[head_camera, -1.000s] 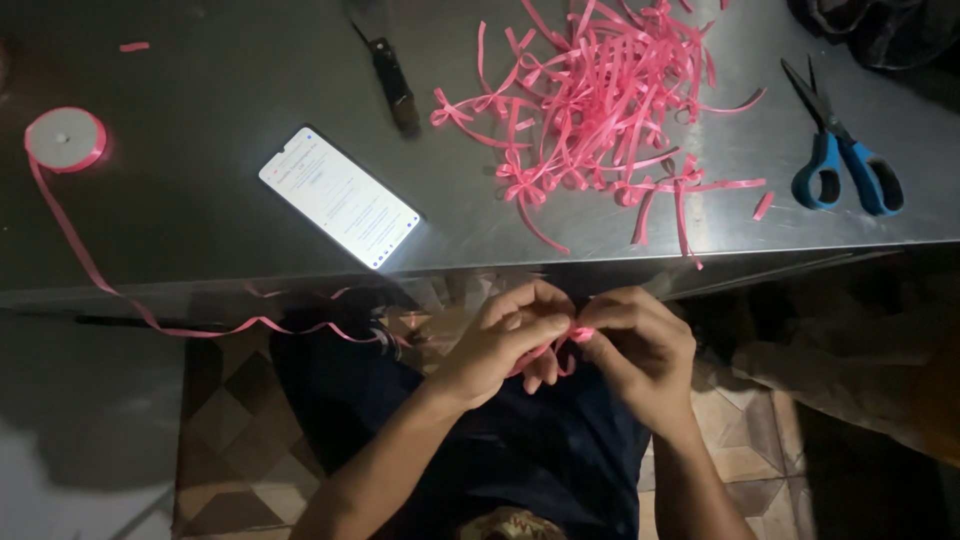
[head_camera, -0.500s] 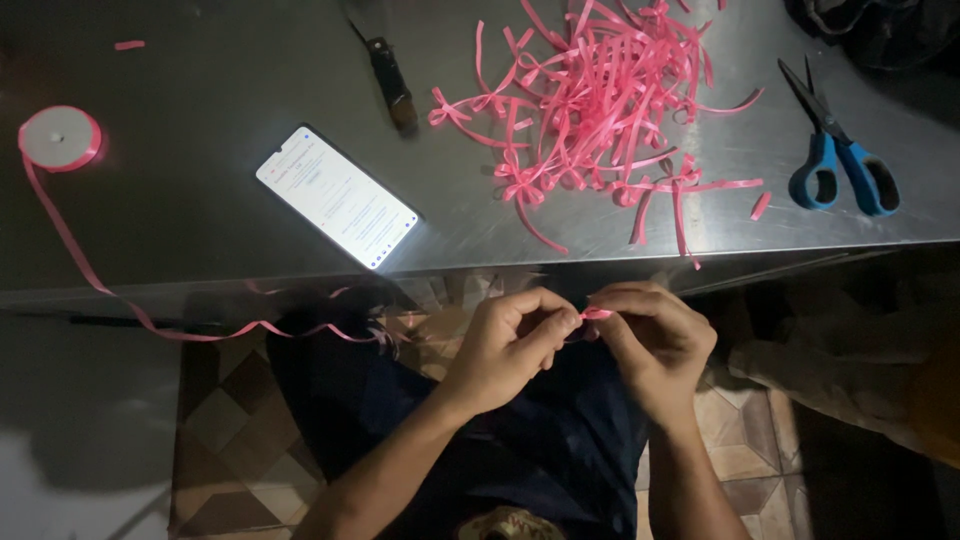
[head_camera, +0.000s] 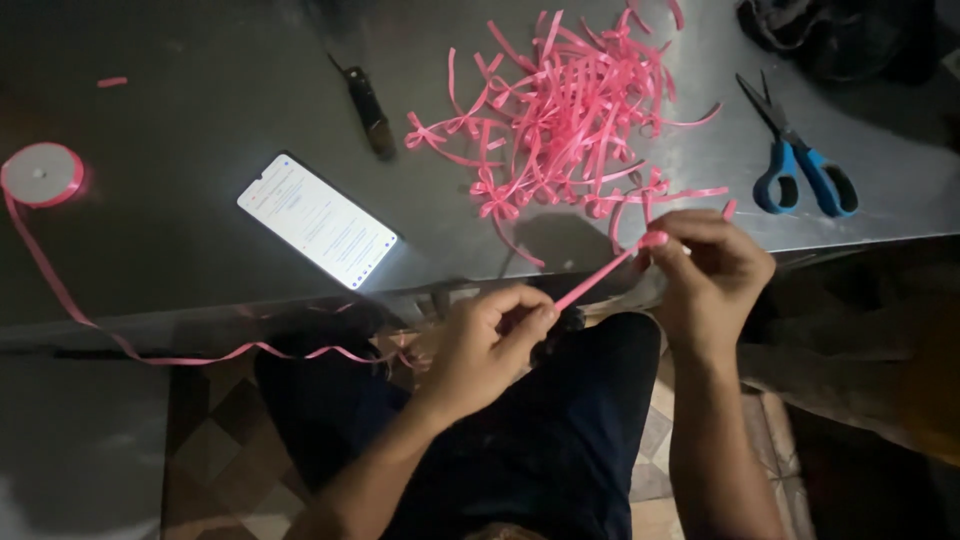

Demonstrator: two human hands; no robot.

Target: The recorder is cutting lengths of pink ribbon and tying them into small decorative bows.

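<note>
Fingers [head_camera: 535, 318] of both hands pinching a taut pink ribbon [head_camera: 597, 280] between them.

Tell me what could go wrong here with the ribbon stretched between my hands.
The pink ribbon is pulled taut between the left hand and right hand, so it might slip from the pinch. Its long tail runs off the table edge from the spool, so a tug could drag the spool off. The open scissors lie close to the right hand.
</note>
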